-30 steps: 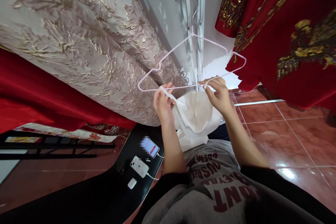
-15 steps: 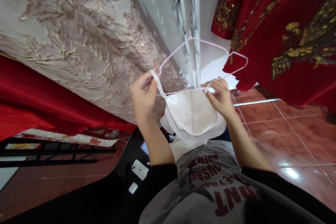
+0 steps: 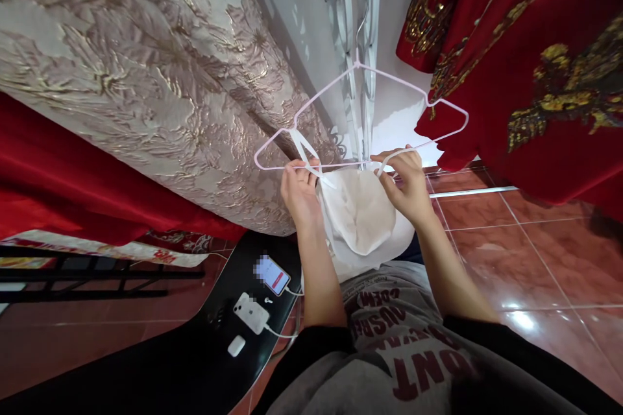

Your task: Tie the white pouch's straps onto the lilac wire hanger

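A thin pale-pink clothes hanger [image 3: 335,81] is in front of me, its metal hook pointing up. From its lower bar hangs a white garment [image 3: 360,207] with thin straps, bunched over my lap. The left strap [image 3: 304,146] is looped over the hanger's left shoulder notch. My left hand [image 3: 302,198], palm partly turned up, has its fingers curled at the lower bar beside that strap. My right hand [image 3: 406,185] pinches the right strap [image 3: 389,159] just by the lower bar, below the right notch.
Left of me, a black bench [image 3: 195,343] holds a lit phone [image 3: 275,275], a white phone [image 3: 250,312] and a small white case [image 3: 236,345]. Patterned pinkish fabric [image 3: 146,91] hangs at left, red embroidered fabric [image 3: 487,91] at right. White metal bars [image 3: 372,45] stand behind the hanger.
My left hand has let the left strap onto the hanger's notch and moved down and right to the lower bar. My right hand still pinches the other strap.
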{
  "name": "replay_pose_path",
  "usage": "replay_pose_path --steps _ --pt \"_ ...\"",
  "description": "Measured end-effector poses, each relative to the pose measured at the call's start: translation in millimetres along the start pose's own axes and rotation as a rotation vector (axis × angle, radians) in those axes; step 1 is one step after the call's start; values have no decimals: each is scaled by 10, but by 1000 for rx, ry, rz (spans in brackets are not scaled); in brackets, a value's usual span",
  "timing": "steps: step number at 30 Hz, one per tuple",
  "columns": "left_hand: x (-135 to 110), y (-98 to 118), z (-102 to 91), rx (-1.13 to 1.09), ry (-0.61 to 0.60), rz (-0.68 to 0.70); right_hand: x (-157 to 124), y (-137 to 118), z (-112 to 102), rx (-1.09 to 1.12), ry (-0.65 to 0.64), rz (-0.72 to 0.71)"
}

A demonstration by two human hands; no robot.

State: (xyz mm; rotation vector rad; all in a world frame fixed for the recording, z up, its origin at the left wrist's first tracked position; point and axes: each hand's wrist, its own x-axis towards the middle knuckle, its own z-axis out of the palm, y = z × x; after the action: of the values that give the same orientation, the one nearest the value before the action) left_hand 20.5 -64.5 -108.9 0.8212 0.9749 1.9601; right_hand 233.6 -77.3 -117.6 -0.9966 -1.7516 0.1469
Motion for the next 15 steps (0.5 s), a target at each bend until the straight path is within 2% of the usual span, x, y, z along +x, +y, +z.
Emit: replay_pose_path --steps 3,7,10,12,15 --pt "-65 -31 73 16 20 69 -42 78 -93 39 48 35" --pt "3 27 52 23 10 104 -45 411 -384 24 406 165" --pt "38 25 21 2 -13 85 134 629 -631 34 529 182" --pt "47 7 23 4 -15 69 346 644 -756 35 477 171" --pt "47 -19 52 -3 -1 66 689 477 -831 16 216 188"
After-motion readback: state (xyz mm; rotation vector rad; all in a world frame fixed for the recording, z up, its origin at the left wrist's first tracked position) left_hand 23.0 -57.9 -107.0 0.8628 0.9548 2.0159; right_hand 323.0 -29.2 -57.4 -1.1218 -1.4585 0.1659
